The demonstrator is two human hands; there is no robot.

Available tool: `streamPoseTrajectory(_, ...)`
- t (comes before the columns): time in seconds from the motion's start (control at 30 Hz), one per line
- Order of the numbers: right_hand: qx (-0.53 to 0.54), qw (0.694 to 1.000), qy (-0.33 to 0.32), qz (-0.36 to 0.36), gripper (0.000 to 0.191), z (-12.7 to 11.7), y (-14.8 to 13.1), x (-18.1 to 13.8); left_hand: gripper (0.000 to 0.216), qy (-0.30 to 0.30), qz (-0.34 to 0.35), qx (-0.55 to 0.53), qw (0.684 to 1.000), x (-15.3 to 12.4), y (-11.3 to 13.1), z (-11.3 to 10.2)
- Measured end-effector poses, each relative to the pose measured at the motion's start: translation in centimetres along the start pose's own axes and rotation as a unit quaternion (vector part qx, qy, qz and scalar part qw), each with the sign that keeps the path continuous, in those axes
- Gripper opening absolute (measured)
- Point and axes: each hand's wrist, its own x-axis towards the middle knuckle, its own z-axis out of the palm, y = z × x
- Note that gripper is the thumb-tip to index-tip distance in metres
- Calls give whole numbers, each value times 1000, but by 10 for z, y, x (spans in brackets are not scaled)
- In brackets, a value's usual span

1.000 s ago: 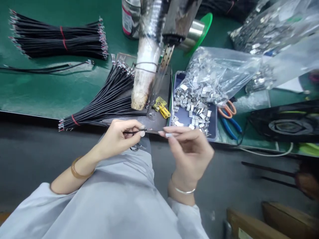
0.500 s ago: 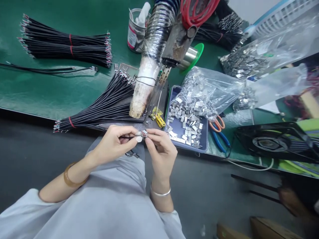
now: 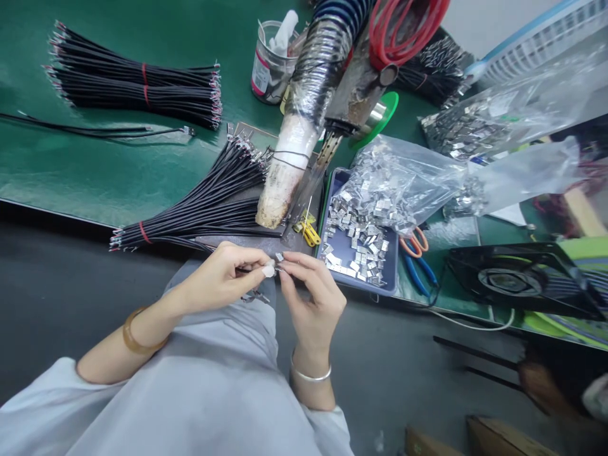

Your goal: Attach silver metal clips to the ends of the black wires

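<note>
My left hand (image 3: 227,278) pinches the end of a black cable between thumb and forefinger. White wraps cover those fingertips, and most of the cable is hidden behind the fingers. Opposite it, my right hand (image 3: 314,296) is closed on a small silver metal connector (image 3: 279,257) at its fingertips, just by the cable end. The hands almost meet above my lap, near the bench edge. A fanned bundle of black cables (image 3: 199,202), tied with a red band, lies beyond them. Right of it, a blue-grey tray (image 3: 390,269) contains many loose silver connectors (image 3: 365,250).
A soldering iron (image 3: 332,142) and a wrapped duct (image 3: 289,158) hang over the bench (image 3: 57,168). Nearby are a yellow tool (image 3: 310,234), blue-and-orange pliers (image 3: 418,272), a black fan (image 3: 513,278), a second cable bundle (image 3: 137,92), a tin can (image 3: 270,69) and plastic bags of connectors (image 3: 403,177).
My right hand has drawn slightly rightward from the left, and the metal connector now shows between its fingertips. The left hand keeps its pinch. The view has shifted slightly.
</note>
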Motion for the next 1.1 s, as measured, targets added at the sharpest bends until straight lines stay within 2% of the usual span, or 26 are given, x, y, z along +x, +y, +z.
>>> streamPoseTrajectory(0.1,-6,1000,-18,-1,20,-5,-2,2,27,-10,11,8,1000,0,-1,-3)
streamPoseTrajectory(0.27,133,979,-118,98,12,-9,2,8,19,-61,38,8,997,2,1,-7)
streamPoseTrajectory(0.3,147,976,-114,114,12,-8,3,7,18,-48,29,-6,998,3,1,-6)
streamPoseTrajectory(0.37,136,982,-46,126,11,-4,4,4,14,17,-14,-59,998,3,2,-2)
streamPoseTrajectory(0.43,91,989,56,103,12,2,4,-1,10,87,-67,-121,987,4,2,3)
streamPoseTrajectory(0.5,49,990,120,61,16,7,5,-4,12,119,-95,-163,975,5,2,7)
streamPoseTrajectory(0.67,2,990,137,-35,18,12,5,-3,16,126,-109,-193,967,9,5,11)
streamPoseTrajectory(0.77,-3,989,136,-58,18,13,3,0,18,135,-114,-201,964,12,6,13)
streamPoseTrajectory(0.97,-12,990,123,-71,18,15,3,-1,14,155,-128,-221,954,15,9,15)
streamPoseTrajectory(1.1,32,989,146,-11,13,15,8,-2,14,157,-145,-210,954,15,9,14)
